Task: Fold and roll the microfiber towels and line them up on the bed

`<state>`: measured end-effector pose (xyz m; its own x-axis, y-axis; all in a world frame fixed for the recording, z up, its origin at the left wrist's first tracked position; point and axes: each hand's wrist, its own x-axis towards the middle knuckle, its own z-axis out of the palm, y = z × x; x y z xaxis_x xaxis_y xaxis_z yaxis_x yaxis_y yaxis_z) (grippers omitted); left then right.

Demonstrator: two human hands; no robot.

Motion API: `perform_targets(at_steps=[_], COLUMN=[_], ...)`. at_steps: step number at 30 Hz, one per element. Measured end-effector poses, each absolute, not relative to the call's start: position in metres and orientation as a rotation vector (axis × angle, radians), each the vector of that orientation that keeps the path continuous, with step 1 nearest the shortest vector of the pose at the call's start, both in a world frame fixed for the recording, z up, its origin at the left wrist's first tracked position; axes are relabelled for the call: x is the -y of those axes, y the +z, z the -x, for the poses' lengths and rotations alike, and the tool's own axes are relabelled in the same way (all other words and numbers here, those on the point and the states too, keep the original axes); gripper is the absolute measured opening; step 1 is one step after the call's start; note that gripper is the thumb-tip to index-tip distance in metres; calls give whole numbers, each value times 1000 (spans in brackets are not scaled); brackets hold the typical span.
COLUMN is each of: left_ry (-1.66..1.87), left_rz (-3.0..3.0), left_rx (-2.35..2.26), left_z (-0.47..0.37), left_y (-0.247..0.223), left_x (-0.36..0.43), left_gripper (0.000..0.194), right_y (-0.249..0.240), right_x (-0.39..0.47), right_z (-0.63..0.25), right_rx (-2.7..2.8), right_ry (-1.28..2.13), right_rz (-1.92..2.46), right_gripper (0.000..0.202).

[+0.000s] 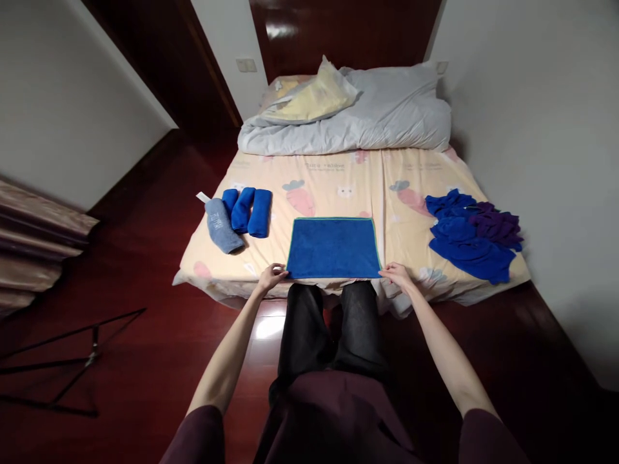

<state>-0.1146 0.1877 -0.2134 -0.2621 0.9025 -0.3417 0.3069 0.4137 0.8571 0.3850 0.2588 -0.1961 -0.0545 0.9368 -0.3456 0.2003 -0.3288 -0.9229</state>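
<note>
A blue towel [334, 248] with a thin green edge lies flat on the bed, its near edge close to the front of the mattress. My left hand [272, 277] pinches its near left corner. At the near right corner, the fingers of my right hand [396, 275] are closed on the same towel. To the left lie several rolled or folded blue towels [260, 212] and a grey-blue rolled towel [222, 225] with a white tag. On the right is a loose heap of crumpled blue cloths [471, 254] with a purple cloth [496, 225] on it.
The bed [333, 183] has a carrot-patterned sheet. A grey quilt [387, 116] and a yellowish pillow [322, 96] lie at its far end. On the floor at left stand black tripod legs [91, 354], near a striped curtain [39, 238].
</note>
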Motion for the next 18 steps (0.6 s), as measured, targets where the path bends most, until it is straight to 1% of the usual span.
perform_targets(at_steps=[4,7,14,18], left_ry=[842,856,874,908], left_rz=[-986,-931,-906,-991], left_rx=[-1726,-1703,-1800,-1907], left_z=[119,122,131,136], left_y=[-208,-208,-217,-224], left_x=[-219,-249,-348,-405], left_gripper=[74,77,60,51], right_y=[-192,-193,-197,-209], right_x=[-282,-309,-400,-460], right_z=[-376,-371,-349,-333], right_rx=[1210,1185,1186,1135], right_ry=[1437,1408,1263,1174], right_rz=[1613,1652,1783,1818], right_gripper=[62,60,50,47])
